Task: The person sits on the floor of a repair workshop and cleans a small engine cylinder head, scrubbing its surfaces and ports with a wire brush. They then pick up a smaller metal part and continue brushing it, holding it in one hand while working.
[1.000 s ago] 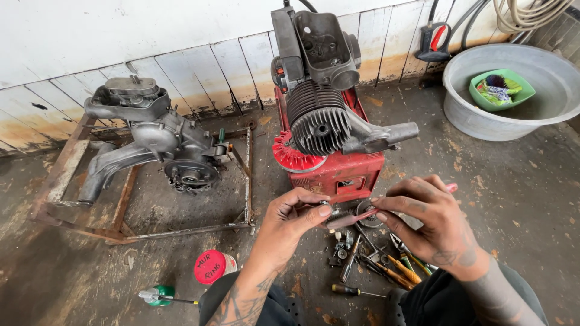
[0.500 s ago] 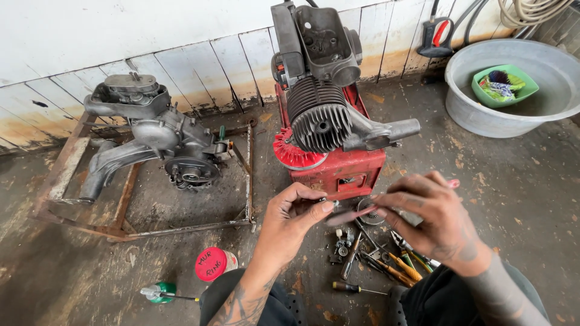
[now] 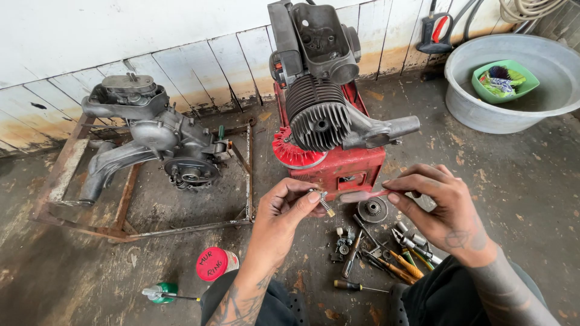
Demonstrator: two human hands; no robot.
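- The left hand (image 3: 289, 212) pinches a small threaded screw (image 3: 327, 206) in a closed fingertip grip.
- The right hand (image 3: 440, 211) holds a thin reddish strip (image 3: 361, 195) between thumb and fingers, its end just beside the screw.
- Both hover in front of a red engine stand (image 3: 338, 169) carrying a finned cylinder (image 3: 318, 118).
- Screwdrivers (image 3: 386, 256) and a small gear (image 3: 372, 209) lie on the floor below.
- A second engine (image 3: 160, 139) sits on a rusty frame (image 3: 121, 208) to the left.

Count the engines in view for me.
2. One grey engine sits in the rusty frame at left; one finned engine sits on the red stand at centre. None seem hidden.
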